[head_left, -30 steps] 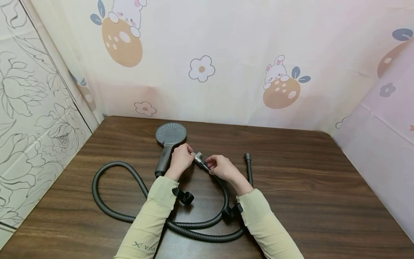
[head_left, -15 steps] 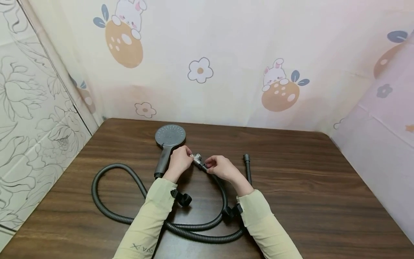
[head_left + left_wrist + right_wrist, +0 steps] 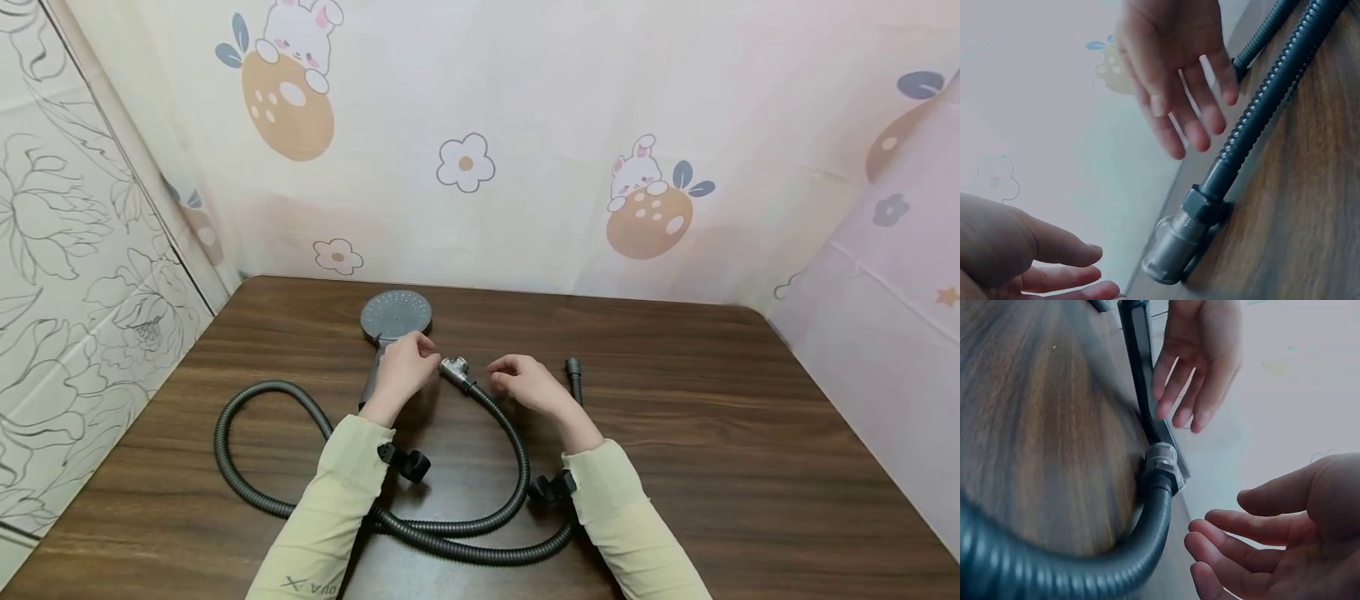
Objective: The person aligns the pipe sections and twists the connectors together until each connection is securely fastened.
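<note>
A silvery metal connector (image 3: pixel 456 372) sits on the end of a dark ribbed shower hose (image 3: pixel 517 442), lying on the wooden table between the two hands. My left hand (image 3: pixel 402 372) is apart from it on the left, fingers relaxed, and overlaps the handle of a grey shower head (image 3: pixel 396 314) in the head view. On the other side my right hand (image 3: pixel 534 385) hovers with loosely bent fingers and nothing in them. The left wrist view shows the connector (image 3: pixel 1172 250) joined to the hose by a dark hex nut (image 3: pixel 1200 205). Both hands appear around it without contact.
The hose's other end (image 3: pixel 573 368) points toward the back, right of the right hand. Its loops cross near the front and spread left under the left forearm. A patterned curtain (image 3: pixel 525 208) hangs behind the wooden table (image 3: pixel 712 400).
Both hands have let go and drawn apart, the left one leftward and the right one rightward. The connector and hose now lie by themselves on the table.
</note>
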{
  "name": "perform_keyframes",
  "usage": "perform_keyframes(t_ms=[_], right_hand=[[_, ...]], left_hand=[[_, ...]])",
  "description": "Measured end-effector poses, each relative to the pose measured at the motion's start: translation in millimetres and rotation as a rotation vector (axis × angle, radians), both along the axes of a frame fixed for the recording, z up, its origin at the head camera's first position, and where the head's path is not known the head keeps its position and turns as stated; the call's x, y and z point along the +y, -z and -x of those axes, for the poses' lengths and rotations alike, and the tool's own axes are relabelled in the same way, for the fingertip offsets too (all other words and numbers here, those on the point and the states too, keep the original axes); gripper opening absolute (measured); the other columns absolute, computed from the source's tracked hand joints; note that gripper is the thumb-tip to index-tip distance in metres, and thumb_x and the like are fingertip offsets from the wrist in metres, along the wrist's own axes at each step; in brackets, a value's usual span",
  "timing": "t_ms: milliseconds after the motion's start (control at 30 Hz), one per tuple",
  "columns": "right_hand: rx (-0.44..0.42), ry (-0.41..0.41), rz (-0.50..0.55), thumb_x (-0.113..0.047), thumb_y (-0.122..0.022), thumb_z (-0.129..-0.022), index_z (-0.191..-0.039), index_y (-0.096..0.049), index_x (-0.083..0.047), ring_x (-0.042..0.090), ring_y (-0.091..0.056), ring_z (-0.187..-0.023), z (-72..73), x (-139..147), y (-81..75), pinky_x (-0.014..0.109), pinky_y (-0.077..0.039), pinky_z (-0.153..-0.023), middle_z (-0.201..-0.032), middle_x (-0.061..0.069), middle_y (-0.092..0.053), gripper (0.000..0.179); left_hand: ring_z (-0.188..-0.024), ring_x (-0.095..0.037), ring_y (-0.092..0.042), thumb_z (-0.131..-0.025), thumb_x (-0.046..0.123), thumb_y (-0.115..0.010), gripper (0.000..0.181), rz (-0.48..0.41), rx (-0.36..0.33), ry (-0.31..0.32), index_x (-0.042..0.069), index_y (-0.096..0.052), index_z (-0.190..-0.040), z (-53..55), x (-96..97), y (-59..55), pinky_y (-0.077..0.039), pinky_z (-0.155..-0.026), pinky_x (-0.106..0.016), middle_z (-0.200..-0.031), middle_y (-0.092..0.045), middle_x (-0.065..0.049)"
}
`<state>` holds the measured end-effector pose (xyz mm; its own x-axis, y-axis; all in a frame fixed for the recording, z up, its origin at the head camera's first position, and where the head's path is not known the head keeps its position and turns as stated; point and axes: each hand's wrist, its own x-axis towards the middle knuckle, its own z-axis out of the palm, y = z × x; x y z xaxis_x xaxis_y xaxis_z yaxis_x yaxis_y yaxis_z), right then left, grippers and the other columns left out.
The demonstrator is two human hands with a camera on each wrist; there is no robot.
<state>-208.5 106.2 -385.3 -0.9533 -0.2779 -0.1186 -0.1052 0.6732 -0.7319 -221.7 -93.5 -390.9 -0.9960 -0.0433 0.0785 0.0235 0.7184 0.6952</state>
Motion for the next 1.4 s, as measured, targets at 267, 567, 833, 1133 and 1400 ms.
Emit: perform_keyframes(t_ms=[267,567,833,1133,1400], right_hand=[[-0.006,-0.004,-0.065,-0.028,-0.051,-0.093,-0.120,-0.056,-0.008,0.026,-0.053,-0.108,-1.8,10,2.5,0.044,-0.041,-0.090,-0.116,0.009,-0.058,0.034],[0.029,0.050,-0.088,-0.024,-0.051,-0.093,-0.122,-0.052,-0.003,0.025,-0.056,-0.099,-2.0,24,-5.2,0.041,-0.045,-0.082,-0.113,0.013,-0.058,0.036],[0.086,0.081,-0.160,-0.023,-0.053,-0.091,-0.120,-0.053,-0.001,0.025,-0.058,-0.093,1.6,36,-7.4,0.039,-0.047,-0.077,-0.108,0.014,-0.060,0.037],[0.032,0.107,-0.090,-0.022,-0.053,-0.091,-0.122,-0.051,0.002,0.027,-0.056,-0.094,3.6,54,-9.5,0.038,-0.046,-0.077,-0.110,0.018,-0.058,0.038],[0.032,0.121,-0.112,-0.029,-0.055,-0.089,-0.123,-0.050,0.000,0.027,-0.056,-0.093,0.2,64,-9.0,0.039,-0.046,-0.078,-0.110,0.018,-0.058,0.044]], left_hand=[[-0.088,-0.024,-0.059,-0.088,0.026,-0.055,0.025,-0.006,-0.021,0.013,0.008,-0.061,-0.103,-3.5,-10.5,-6.4,-0.046,-0.077,-0.039,-0.098,-0.064,-0.007],[-0.086,-0.025,-0.059,-0.089,0.028,-0.053,0.024,-0.033,0.003,-0.002,0.008,-0.061,-0.101,-2.3,-27.4,-10.4,-0.046,-0.075,-0.039,-0.097,-0.064,-0.009],[-0.085,-0.025,-0.059,-0.089,0.027,-0.053,0.024,-0.026,0.033,-0.030,0.008,-0.062,-0.102,-1.0,-42.1,-11.6,-0.045,-0.075,-0.040,-0.096,-0.064,-0.010],[-0.088,-0.030,-0.053,-0.085,0.025,-0.053,0.030,0.013,0.058,-0.074,0.001,-0.061,-0.101,-2.5,-55.2,-10.2,-0.042,-0.075,-0.041,-0.099,-0.056,-0.016],[-0.098,-0.034,-0.050,-0.086,0.027,-0.052,0.036,0.034,-0.041,-0.079,-0.001,-0.056,-0.109,-4.8,-63.0,-2.7,-0.040,-0.082,-0.046,-0.108,-0.053,-0.021]])
